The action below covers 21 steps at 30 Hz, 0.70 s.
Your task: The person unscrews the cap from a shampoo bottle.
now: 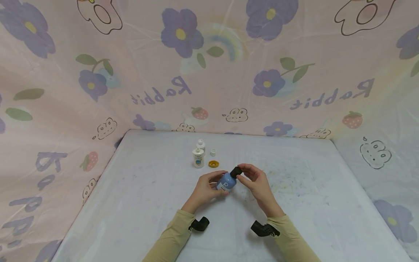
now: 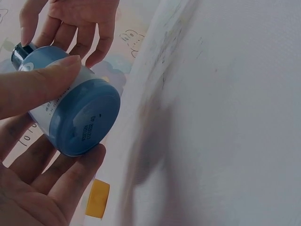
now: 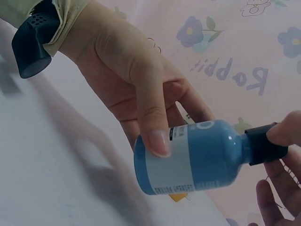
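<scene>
A blue bottle [image 1: 226, 182] with a white label and a black cap [image 1: 235, 172] is held tilted above the table, its cap up and to the right. My left hand [image 1: 207, 190] grips the bottle's body, thumb across the label and fingers on the far side. In the left wrist view the round base of the bottle [image 2: 87, 117] faces the camera, with small printed text. My right hand [image 1: 258, 183] pinches the black cap [image 3: 263, 143] between thumb and fingers. The cap sits on the bottle's neck.
Beyond the hands stand two small white bottles [image 1: 198, 159] without caps, one behind the other. Beside them lie a small white cap [image 1: 213, 152] and a yellow cap [image 1: 214, 164]. A white cloth covers the table [image 1: 137, 203]; a printed curtain [image 1: 216, 72] rises behind it.
</scene>
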Tool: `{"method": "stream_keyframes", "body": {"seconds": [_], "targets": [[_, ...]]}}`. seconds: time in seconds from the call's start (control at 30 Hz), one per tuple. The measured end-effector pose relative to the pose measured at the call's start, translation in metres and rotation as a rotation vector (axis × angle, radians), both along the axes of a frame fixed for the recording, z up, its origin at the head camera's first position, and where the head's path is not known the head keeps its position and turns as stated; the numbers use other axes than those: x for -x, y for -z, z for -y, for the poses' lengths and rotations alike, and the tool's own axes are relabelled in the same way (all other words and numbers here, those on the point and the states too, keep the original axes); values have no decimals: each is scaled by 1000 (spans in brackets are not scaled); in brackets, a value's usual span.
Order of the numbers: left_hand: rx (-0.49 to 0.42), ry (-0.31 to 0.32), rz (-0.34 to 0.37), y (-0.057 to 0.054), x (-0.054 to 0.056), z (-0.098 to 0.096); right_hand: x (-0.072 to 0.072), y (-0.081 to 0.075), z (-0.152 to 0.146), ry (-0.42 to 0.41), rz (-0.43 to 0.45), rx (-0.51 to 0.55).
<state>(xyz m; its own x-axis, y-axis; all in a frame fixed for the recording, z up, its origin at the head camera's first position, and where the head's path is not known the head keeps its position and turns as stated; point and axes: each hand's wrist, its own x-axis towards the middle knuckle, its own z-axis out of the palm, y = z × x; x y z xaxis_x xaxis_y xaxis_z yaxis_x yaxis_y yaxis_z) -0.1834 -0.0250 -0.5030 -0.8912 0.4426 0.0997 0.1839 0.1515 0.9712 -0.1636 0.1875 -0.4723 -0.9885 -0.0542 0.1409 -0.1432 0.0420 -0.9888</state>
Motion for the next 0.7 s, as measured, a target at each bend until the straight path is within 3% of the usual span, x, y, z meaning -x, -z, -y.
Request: {"method": "stream_keyframes", "body": {"seconds": [0.3,0.47,0.7], "targets": [[2,-3,10,0,0,1,0,3,-2,-34,-10,31],[-4,-4,10,-3,-2,0,-1,2,1,1,43,40],[-5,2,13,-34,-16,-1,0,1,8,83,66,7]]}}
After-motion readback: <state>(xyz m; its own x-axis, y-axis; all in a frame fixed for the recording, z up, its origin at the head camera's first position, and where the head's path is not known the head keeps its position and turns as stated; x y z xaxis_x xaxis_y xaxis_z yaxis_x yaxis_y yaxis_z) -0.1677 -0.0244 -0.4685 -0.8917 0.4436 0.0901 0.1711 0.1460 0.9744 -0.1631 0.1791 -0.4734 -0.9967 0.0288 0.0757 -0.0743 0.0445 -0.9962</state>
